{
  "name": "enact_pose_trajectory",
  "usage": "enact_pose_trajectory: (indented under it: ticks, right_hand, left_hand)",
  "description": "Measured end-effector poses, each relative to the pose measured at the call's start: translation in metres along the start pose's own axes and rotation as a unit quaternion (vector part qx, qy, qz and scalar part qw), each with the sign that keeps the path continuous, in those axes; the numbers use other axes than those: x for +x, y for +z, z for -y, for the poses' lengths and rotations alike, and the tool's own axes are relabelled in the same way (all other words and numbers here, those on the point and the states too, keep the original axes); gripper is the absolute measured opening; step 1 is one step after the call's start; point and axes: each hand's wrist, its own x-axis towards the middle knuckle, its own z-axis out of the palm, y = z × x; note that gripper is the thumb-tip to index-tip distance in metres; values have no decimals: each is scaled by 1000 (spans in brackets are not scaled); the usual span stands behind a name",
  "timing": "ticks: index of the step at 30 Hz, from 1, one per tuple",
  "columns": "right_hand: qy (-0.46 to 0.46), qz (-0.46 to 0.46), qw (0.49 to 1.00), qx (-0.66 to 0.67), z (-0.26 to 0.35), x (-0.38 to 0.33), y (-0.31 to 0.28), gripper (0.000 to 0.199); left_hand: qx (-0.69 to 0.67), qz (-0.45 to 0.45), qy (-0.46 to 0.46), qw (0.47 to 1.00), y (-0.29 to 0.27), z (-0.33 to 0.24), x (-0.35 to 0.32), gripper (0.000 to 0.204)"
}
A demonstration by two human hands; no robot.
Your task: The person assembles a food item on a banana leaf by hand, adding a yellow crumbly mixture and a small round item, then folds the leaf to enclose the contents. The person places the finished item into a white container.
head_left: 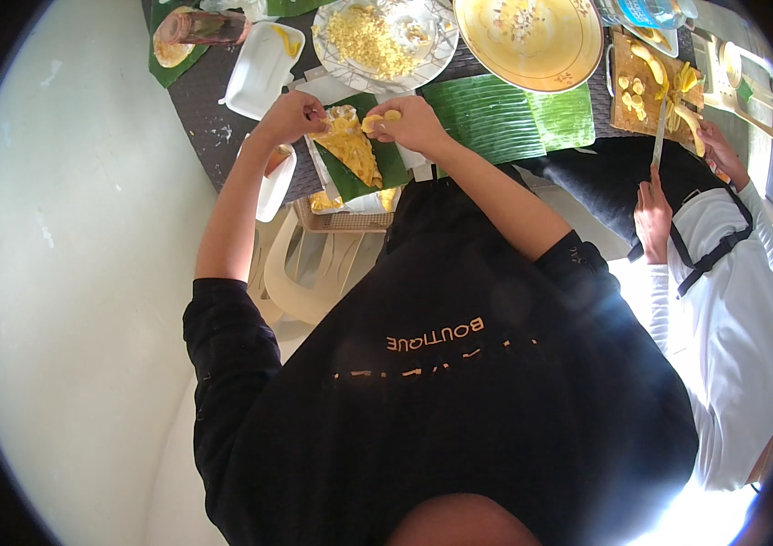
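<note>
A flat yellow piece of food [350,150], folded roughly into a triangle with whitish bits on top, lies on a cut banana leaf [392,162] in front of me. My right hand [412,124] is at its right edge, with round pale-yellow banana slices [377,120] pinched in the fingers. At the upper left corner of the food, my left hand [292,116] has its fingertips closed together. Whatever is between those fingertips is too small to make out.
Beyond my hands stand a plate of crumbled yellow food [370,44] and a large yellow plate [530,45]. White foam trays [263,69] lie at left, banana leaves [477,118] at right. A co-worker's hands [652,218] work with a knife [659,136] over a cutting board [625,64] of bananas.
</note>
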Motion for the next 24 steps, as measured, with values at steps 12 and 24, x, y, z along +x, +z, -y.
enact_pose_trajectory:
  ticks: [12,24]
  right_hand:
    - [-1,6,999,-36,3,-3,0,13]
    - [19,9,1000,-14,-1,-1,-1,13]
  left_hand:
    - [18,-1,0,1000,4,-5,-3,22]
    - [15,-22,0,1000,-5,-3,-6,19]
